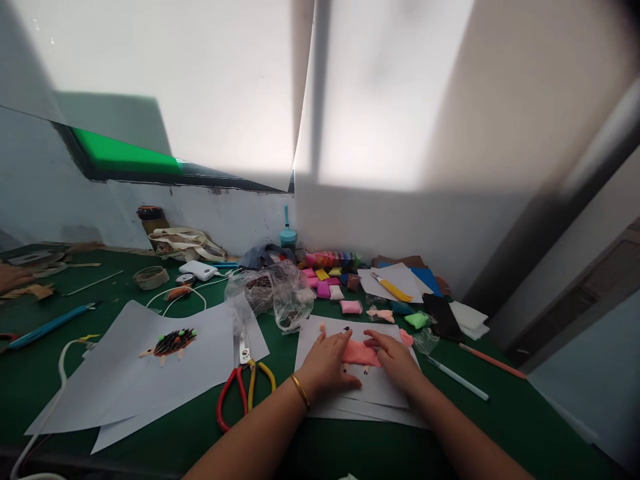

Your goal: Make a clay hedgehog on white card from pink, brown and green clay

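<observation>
A flat pink clay shape [361, 353] lies on a stack of white paper [360, 393] in front of me. Small pale bits with dark tips show along its lower edge. My left hand [327, 365] rests at the clay's left side, fingers stretched out and thumb apart. From the right, my right hand [395, 360] reaches over the clay's other end with its fingers extended, seeming to touch it. Part of the clay is hidden under the fingers. Beside the right hand sits a pink clay lump [406, 337]; a tiny pale ball [322, 327] is above the left hand.
Left of me, red-and-yellow-handled pliers [245, 387] and a hedgehog-like figure [174, 343] lie on paper. Behind are a clear plastic bag [280, 293], several clay packets [324, 289] and a yellow cutter [393, 288]. A pen [459, 379] lies right. Another person's hand [14, 277] shows far left.
</observation>
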The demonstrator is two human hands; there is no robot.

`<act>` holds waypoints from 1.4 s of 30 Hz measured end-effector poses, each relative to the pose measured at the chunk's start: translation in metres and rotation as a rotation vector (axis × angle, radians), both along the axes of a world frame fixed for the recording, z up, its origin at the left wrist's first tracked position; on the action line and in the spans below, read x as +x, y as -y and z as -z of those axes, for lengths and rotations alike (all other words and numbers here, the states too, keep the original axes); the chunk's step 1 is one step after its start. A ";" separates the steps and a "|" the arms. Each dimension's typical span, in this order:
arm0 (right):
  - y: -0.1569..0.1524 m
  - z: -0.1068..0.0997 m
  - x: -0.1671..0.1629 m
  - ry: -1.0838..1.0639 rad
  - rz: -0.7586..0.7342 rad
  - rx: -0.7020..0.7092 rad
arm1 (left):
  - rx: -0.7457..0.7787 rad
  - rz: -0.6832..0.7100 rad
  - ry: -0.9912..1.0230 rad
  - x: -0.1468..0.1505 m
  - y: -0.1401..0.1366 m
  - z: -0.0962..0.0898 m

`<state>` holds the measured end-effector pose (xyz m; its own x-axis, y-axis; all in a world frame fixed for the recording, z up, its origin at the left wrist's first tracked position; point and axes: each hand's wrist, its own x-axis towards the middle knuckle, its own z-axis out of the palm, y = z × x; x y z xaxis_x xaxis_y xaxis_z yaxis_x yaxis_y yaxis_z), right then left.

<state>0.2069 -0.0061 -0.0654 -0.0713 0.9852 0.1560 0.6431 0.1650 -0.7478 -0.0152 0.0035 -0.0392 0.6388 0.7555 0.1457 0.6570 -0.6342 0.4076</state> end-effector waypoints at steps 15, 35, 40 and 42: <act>-0.003 -0.017 -0.017 0.094 -0.097 0.021 | -0.057 -0.053 -0.014 -0.008 -0.005 0.000; 0.004 -0.014 -0.001 -0.057 -0.066 -0.089 | -0.076 -0.045 -0.054 -0.008 -0.002 -0.003; 0.021 -0.010 0.007 0.169 -0.156 -0.060 | -0.084 -0.037 -0.090 -0.009 -0.003 0.000; 0.029 -0.009 0.008 0.322 -0.184 -0.056 | -0.081 -0.041 -0.086 -0.010 -0.002 0.000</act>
<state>0.2146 -0.0349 -0.0564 -0.2846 0.9577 0.0432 0.8103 0.2644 -0.5230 -0.0248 0.0056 -0.0396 0.6145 0.7884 0.0292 0.7164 -0.5732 0.3977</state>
